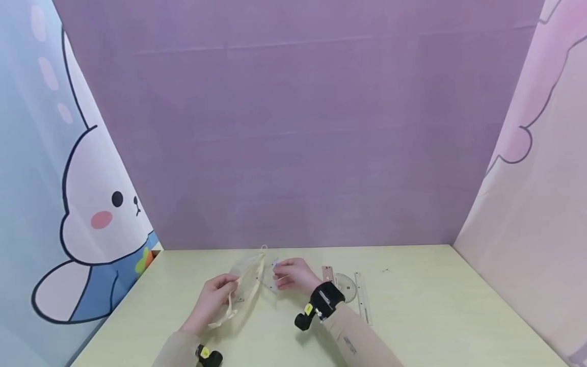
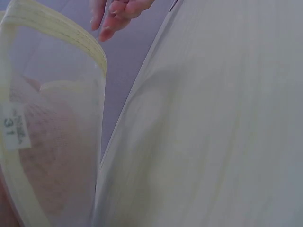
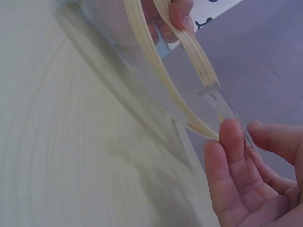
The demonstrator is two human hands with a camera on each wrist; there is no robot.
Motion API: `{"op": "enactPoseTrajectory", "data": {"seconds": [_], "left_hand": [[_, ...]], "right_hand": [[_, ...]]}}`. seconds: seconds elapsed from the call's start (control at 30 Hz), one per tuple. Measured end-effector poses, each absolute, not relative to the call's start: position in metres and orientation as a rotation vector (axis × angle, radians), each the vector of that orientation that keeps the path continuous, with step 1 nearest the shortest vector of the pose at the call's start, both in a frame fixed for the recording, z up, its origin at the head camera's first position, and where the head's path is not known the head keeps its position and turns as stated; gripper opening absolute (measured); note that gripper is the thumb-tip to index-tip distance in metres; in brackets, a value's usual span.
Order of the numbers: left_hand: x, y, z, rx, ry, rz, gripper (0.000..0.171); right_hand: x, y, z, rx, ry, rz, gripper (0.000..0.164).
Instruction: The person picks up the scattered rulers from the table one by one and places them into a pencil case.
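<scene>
My left hand (image 1: 215,299) grips the edge of a clear zip pouch (image 2: 71,156) trimmed with cream zipper tape (image 3: 147,52). A small label bearing the number 31 (image 2: 15,126) shows on the pouch in the left wrist view. The pouch's mouth gapes toward my right hand (image 1: 297,274). Between the thumb and fingers of that hand I pinch a clear plastic set square (image 1: 269,281). In the right wrist view its far end overlaps the zipper tape at the mouth, and its near end is hidden by the fingertips (image 3: 230,135).
Right of my right hand lie a clear protractor (image 1: 346,287), a pink flat piece (image 1: 327,273) and a clear straight ruler (image 1: 363,298) on the pale wood-grain table (image 1: 426,306). A tiny dark mark (image 1: 385,270) shows farther right. A purple panel (image 1: 312,153) stands behind the table.
</scene>
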State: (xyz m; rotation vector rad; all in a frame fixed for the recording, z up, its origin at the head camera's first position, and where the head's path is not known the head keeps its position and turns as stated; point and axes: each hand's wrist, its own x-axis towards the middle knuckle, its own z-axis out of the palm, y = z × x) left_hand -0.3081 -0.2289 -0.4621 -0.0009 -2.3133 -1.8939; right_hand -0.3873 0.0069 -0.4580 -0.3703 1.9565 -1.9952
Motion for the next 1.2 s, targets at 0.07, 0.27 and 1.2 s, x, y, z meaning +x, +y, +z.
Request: {"op": "enactPoseTrajectory", "data": {"seconds": [0.07,0.27,1.2], "left_hand": [[-0.312,-0.231,-0.468,-0.005,-2.301,-1.895,0.019],[-0.312,-0.229,-0.470,-0.018,-2.278,-1.929,0.015],[-0.312,-0.222,-0.471,-0.048,-2.332,-1.902,0.020]], "right_hand": [[-0.389,0.002,-0.459,-0.382,1.948,-2.000,0.028],[-0.393,-0.010,-0.460,-0.378,1.921,-2.006,0.022],[-0.397,-0.041,-0.461,-0.328,2.231,-1.866,0.011]]}}
